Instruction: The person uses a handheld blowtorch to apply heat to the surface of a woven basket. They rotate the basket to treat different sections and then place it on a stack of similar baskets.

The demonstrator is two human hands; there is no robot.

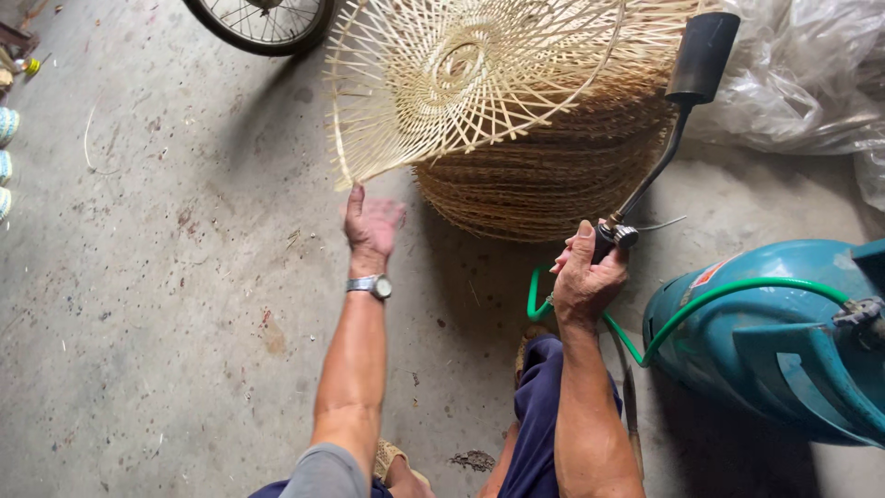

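Observation:
My left hand (371, 224), with a watch on its wrist, grips the lower rim of a round open-weave bamboo frame (461, 78) and holds it tilted up off the floor. My right hand (583, 275) is shut on the handle of a gas torch (678, 115). The torch's black nozzle points up beside the frame's right edge. A green hose (710, 300) runs from the torch handle to a teal gas cylinder (784, 341) lying at my right. Behind the raised frame stands a stack of similar woven frames (553, 175).
A bicycle wheel (263, 23) stands at the top left. Crumpled clear plastic sheeting (811, 74) lies at the top right. The floor (157, 277) is bare grey concrete. My knee in dark blue trousers (544, 415) shows below my right arm.

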